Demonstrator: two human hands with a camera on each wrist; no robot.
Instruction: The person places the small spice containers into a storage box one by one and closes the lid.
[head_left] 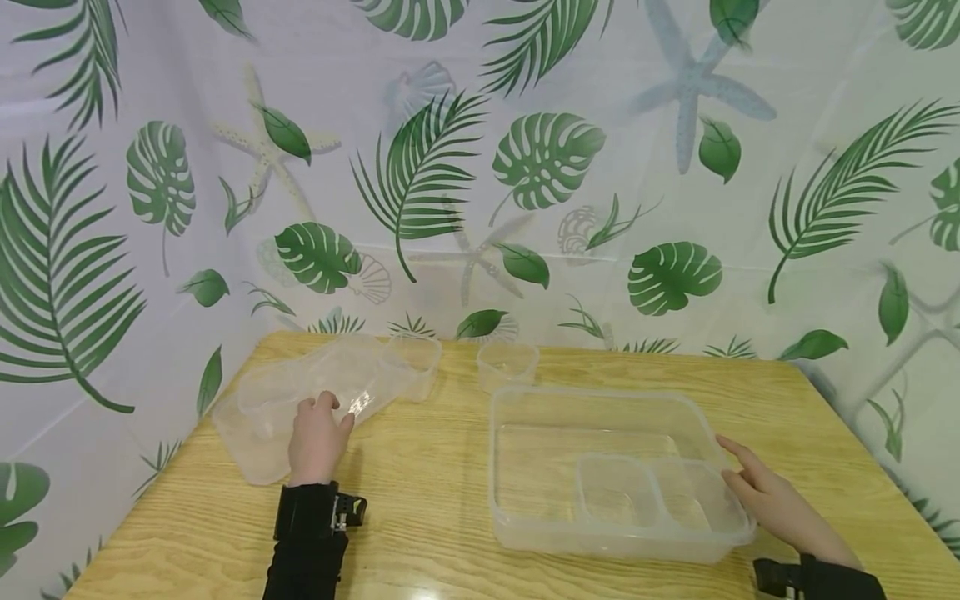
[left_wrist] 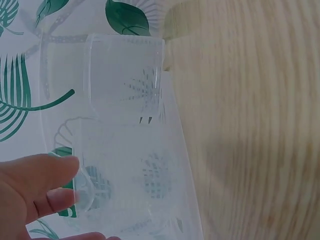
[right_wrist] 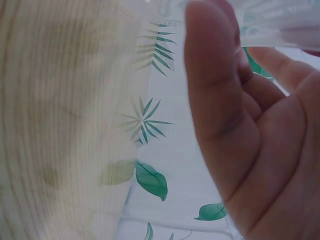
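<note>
At the left of the table, several clear plastic lids [head_left: 251, 454] lie overlapping. My left hand [head_left: 318, 442] is over their near side, thumb spread from the fingers. In the left wrist view, its thumb [left_wrist: 60, 170] is right at the edge of a clear piece [left_wrist: 125, 175]. A large clear plastic box [head_left: 607, 537] stands to the right of the middle, with two small clear containers [head_left: 618, 492] inside. My right hand [head_left: 780, 500] is at the box's right side, its index finger and thumb at the rim. In the right wrist view, its extended finger [right_wrist: 215, 85] reaches up toward clear plastic [right_wrist: 280, 32].
One small clear container [head_left: 412, 371] stands at the back beside the lids, and another [head_left: 508, 367] behind the large box. A white cloth [head_left: 450, 208] printed with green leaves hangs behind the wooden table [head_left: 420, 517].
</note>
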